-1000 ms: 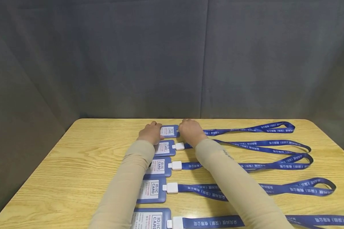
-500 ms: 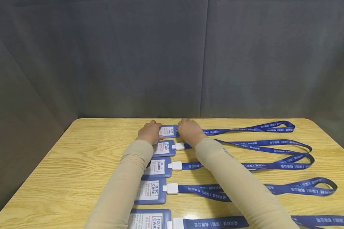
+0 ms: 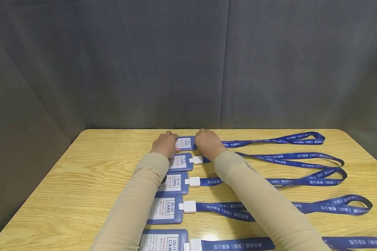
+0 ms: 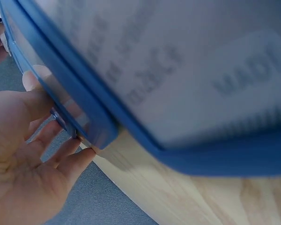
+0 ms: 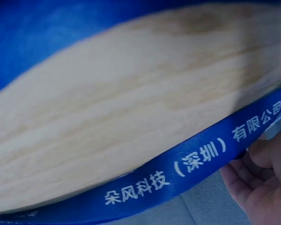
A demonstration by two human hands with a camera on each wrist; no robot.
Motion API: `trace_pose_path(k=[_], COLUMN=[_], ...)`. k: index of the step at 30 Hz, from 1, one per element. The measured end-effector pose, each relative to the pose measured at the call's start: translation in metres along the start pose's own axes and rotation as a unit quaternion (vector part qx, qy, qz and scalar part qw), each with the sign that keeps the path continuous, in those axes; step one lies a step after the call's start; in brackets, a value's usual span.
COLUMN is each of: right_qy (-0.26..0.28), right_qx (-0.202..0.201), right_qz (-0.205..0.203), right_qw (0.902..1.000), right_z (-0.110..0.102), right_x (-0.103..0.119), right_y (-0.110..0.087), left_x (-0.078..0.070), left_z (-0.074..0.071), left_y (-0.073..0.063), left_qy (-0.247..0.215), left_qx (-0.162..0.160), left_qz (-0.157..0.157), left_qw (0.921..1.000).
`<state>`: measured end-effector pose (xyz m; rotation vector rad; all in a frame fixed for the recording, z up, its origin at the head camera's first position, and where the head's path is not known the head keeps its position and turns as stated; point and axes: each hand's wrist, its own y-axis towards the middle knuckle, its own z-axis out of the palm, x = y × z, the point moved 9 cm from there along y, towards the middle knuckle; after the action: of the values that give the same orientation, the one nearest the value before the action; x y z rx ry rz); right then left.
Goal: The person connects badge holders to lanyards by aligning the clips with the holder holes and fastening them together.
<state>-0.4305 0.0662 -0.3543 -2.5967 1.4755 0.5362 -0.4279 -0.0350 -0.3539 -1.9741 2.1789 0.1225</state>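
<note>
At the table's far edge lies a blue card holder (image 3: 185,143) with a white "ID/IC CARD" insert. My left hand (image 3: 165,145) grips its left end, the thumb on the near side and the fingers on the far side. In the left wrist view, the left hand (image 4: 33,150) has its thumb and fingertips on the holder's blue rim (image 4: 103,133). My right hand (image 3: 209,143) curls at the holder's right end, holding the clip end of the blue lanyard (image 3: 270,141); the clip itself is hidden. The right wrist view shows the printed lanyard strap (image 5: 192,157) beside the right hand (image 5: 267,183).
Several more card holders (image 3: 179,209) lie in a column towards me, with white clips (image 3: 189,206) and blue lanyards (image 3: 333,205) stretched rightwards. They rest on a wooden table (image 3: 81,181), under my forearms in part. A dark grey curtain (image 3: 144,69) hangs behind the table.
Both hands keep nearly the same place at the far card holder. The holder has shifted very slightly at most; the nearer lanyards appear a touch further right.
</note>
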Motion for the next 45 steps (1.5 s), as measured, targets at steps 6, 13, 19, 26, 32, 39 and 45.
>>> trace_pose_path(k=[6, 13, 19, 26, 32, 39, 45], right_qy=[-0.011, -0.011, -0.022, -0.018, -0.016, 0.015, 0.056], right_qx=[0.004, 0.019, 0.011, 0.004, 0.015, -0.002, 0.007], right_qz=[-0.005, 0.001, 0.003, 0.015, 0.02, 0.028, 0.031], right_qw=[0.9999, 0.9998, 0.9997, 0.9997, 0.9996, 0.9995, 0.9979], right_z=[-0.001, 0.003, 0.005, 0.008, 0.013, 0.008, 0.006], right_x=[0.002, 0.003, 0.002, 0.001, 0.001, -0.007, -0.013], right_y=[0.0, 0.0, 0.003, 0.009, 0.011, 0.009, 0.007], left_x=[0.0, -0.002, -0.007, -0.008, -0.008, -0.01, -0.008], left_z=[0.001, 0.001, 0.002, 0.007, 0.011, 0.013, 0.016], left_y=[0.0, 0.002, 0.004, 0.01, 0.013, 0.013, 0.01], left_qy=[0.002, 0.002, -0.002, -0.004, -0.006, 0.007, 0.007], left_qx=[0.003, 0.0, -0.008, -0.017, -0.017, -0.015, -0.001], left_qz=[0.0, -0.004, 0.002, 0.001, 0.005, 0.012, 0.006], left_qw=[1.0, 1.0, 1.0, 0.9999, 0.9998, 0.9998, 1.0])
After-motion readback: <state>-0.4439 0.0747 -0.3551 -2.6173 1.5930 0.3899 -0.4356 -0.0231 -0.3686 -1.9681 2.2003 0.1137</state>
